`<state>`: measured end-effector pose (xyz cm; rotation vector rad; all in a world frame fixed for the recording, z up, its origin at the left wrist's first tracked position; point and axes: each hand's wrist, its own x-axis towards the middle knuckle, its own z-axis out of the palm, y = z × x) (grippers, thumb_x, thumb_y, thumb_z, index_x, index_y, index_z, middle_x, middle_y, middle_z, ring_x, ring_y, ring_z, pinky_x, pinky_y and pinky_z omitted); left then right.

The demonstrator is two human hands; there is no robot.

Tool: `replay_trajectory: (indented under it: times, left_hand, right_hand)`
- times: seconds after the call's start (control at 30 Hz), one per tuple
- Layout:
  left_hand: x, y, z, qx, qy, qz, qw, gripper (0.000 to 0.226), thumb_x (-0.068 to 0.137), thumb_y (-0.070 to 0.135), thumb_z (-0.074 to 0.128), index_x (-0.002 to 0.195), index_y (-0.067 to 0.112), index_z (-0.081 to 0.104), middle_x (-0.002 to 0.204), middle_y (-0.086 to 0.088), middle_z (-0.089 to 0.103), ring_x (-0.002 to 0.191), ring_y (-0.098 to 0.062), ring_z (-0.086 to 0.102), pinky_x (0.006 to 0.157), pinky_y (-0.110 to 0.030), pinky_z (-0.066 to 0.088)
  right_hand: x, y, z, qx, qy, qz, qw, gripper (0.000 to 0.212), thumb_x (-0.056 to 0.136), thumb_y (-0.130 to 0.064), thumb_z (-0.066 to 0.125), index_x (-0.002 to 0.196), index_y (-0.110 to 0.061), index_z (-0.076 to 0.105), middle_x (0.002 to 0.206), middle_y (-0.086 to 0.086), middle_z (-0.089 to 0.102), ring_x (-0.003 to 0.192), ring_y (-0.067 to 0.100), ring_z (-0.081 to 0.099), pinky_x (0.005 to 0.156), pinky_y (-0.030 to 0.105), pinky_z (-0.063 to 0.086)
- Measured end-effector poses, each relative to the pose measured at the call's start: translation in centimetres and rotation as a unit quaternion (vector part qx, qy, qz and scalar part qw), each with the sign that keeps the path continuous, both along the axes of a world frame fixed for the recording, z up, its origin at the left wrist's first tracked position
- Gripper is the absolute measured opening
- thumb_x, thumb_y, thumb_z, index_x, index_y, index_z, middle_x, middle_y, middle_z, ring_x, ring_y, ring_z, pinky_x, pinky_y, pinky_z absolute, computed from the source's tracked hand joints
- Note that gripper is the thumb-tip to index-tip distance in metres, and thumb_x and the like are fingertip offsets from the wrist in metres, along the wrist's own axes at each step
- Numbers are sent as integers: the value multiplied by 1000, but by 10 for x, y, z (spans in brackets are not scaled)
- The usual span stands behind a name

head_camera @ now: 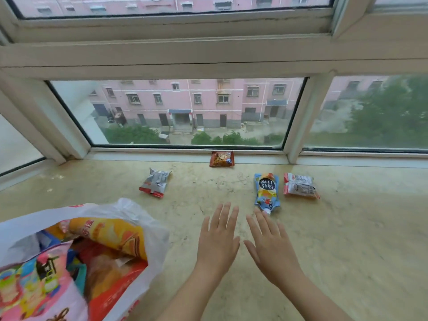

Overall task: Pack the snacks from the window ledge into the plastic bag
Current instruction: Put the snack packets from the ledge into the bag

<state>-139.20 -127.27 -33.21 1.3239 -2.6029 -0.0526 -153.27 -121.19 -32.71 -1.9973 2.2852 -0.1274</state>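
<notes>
- Head view, beige marble-patterned stone window ledge: spans the whole lower frame and bears every item listed below.
- White translucent plastic bag: lower left on the ledge, mouth gaping toward the camera. Inside lie an orange-yellow snack packet, a red packet and a pink printed packet, crowded together.
- Left hand: palm down, fingers straight and slightly spread, holding nothing, just right of the bag.
- Right hand: palm down, fingers straight and spread, holding nothing; its fingertips lie just beside the pouch's cap. Whether either palm touches the stone cannot be told.
- Blue and yellow spouted drink pouch: flat on the ledge, white cap pointing toward the camera, dark round label with white characters.
- White and red crinkled snack packet: flat, just right of the pouch, apart from it.
- Grey and red snack packet: flat, tilted, beyond the bag, well left of the pouch.
- Brown-orange small snack packet: farthest back, against the white window frame, between the grey packet and the pouch.
</notes>
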Motion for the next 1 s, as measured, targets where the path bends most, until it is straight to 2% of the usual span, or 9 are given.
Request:
replay_trajectory:
  times: [0.07,0.2,0.33,0.43,0.6,0.73,0.83,0.9,1.0]
  left_hand:
    - [-23,-19,-12,-3,10,-9,1000,87,64,46,80,137,19,42,140,-3,52,130,-21,48,91,-41,53]
    - [-76,-49,-30,7,52,-23,998,69,77,46,65,135,20,40,137,-3,56,125,-20,54,87,-36,53]
    - [-129,-67,-34,147,110,25,983,66,95,44,44,151,20,18,156,-1,26,142,-19,27,107,-36,34]
    - [-160,-80,-37,246,169,89,950,76,92,48,53,151,22,14,153,0,26,138,-20,29,105,-39,36]
    - [-183,-104,-47,317,245,196,895,82,85,41,65,151,25,19,148,0,35,135,-21,33,106,-39,35]
    - [-188,-112,-48,333,282,199,878,85,79,30,74,148,28,25,138,0,45,127,-21,43,96,-36,41]
    - [-182,-114,-45,383,312,218,842,90,71,22,81,144,23,28,127,-1,56,117,-21,54,91,-34,46]
    - [-174,-113,-46,392,322,232,830,70,67,23,83,126,21,46,112,3,63,103,-19,62,84,-33,51]
    - [-154,-107,-48,353,313,231,851,46,65,28,82,103,25,57,100,5,63,91,-16,62,79,-37,53]
  right_hand:
    - [-16,-14,-14,-4,6,5,1000,57,98,-46,19,131,-10,47,135,15,55,122,31,55,89,50,50]
    - [-58,-39,-35,-12,51,-9,999,62,102,-39,10,130,-9,57,135,18,54,121,33,56,88,50,49]
    - [-99,-56,-46,-40,68,-32,996,50,84,-31,55,129,-7,57,135,19,53,120,35,56,89,53,49]
    - [-124,-66,-50,-34,88,-37,995,76,59,-19,82,129,-6,56,133,22,55,117,39,57,89,55,48]
    - [-154,-85,-62,-4,124,-56,991,87,47,-14,84,129,-4,56,135,27,51,117,46,53,91,60,45]
    - [-161,-99,-75,6,123,-86,989,79,55,-17,83,129,-7,58,135,27,50,118,50,51,88,65,44]
    - [-156,-105,-82,-4,115,-74,991,70,62,-12,78,129,-5,57,133,26,53,118,49,51,85,59,49]
    - [-146,-105,-83,-64,111,-32,991,67,61,-7,79,125,-5,59,122,24,60,108,43,60,78,49,54]
    - [-144,-100,-77,-130,132,31,982,79,55,-9,77,129,-11,51,121,19,60,102,35,61,78,44,51]
